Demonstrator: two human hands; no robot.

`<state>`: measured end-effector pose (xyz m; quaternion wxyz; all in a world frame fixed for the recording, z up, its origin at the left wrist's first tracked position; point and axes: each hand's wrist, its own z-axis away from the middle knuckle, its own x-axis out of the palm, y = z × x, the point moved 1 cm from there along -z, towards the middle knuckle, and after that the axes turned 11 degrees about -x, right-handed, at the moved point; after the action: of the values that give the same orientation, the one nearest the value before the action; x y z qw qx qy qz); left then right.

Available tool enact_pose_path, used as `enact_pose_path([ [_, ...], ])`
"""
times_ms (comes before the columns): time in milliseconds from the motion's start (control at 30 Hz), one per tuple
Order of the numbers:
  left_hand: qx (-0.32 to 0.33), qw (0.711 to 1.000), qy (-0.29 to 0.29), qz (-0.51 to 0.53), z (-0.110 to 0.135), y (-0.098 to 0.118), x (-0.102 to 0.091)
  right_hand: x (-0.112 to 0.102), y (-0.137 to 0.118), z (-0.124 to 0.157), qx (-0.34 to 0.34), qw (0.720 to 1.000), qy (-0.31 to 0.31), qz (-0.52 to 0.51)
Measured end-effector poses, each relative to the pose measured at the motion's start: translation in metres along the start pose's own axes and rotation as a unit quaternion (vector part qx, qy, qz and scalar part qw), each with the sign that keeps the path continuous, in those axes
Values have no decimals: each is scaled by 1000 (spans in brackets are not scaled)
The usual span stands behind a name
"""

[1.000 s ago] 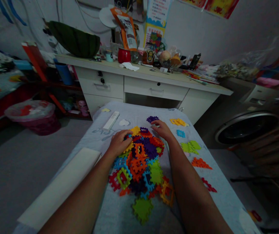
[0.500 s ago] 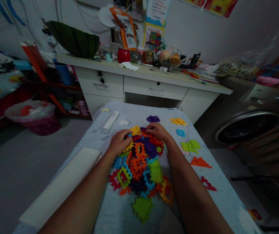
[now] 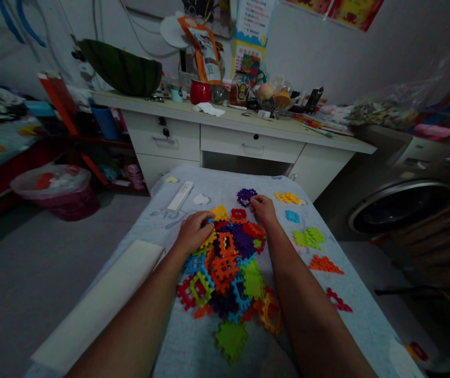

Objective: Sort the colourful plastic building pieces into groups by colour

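Observation:
A heap of toothed plastic building pieces [image 3: 225, 266] in several colours lies on the cloth-covered table between my arms. My left hand [image 3: 196, 231] rests on the heap's far left edge, thumb apart from the fingers, touching yellow and blue pieces. Beyond the heap, my right hand [image 3: 263, 210] pinches a purple building piece [image 3: 246, 199] by its right edge. This piece is at the purple group and partly overlaps it; exact contact is hard to make out. A red window-shaped piece [image 3: 238, 214] sits at the heap's far edge, left of my right hand.
Along the right side lie separate groups: yellow pieces [image 3: 288, 198], blue pieces [image 3: 292, 216], green pieces [image 3: 309, 238], orange pieces [image 3: 326, 264] and red pieces [image 3: 338, 300]. A white box [image 3: 180, 197] and a long white board [image 3: 103, 304] lie left. A desk [image 3: 236, 118] stands behind.
My right hand has moved from the heap's far edge away and right to the purple group, with a purple piece in its fingers. The red window-shaped piece is now uncovered. My left hand stays put.

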<state>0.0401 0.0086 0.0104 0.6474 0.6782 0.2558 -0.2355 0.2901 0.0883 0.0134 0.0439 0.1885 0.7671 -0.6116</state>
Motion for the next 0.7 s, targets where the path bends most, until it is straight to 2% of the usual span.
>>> enact_pose_path([
  [200,7,1000,4,-4,-1,-3,1,4,5,-6,63,989,38,-130],
  [333,6,1000,2,-4,-1,-4,2,7,8,-7,47,985,27,-161],
  [400,8,1000,0,-4,-1,-4,2,8,9,-6,13,990,11,-137],
  [500,11,1000,2,-3,-1,-4,2,5,9,-5,-45,998,-35,-30],
  [600,15,1000,5,-3,-1,-4,2,4,5,-3,-89,988,-107,70],
  [700,15,1000,4,-2,-1,-3,2,6,0,1,-123,973,-163,106],
])
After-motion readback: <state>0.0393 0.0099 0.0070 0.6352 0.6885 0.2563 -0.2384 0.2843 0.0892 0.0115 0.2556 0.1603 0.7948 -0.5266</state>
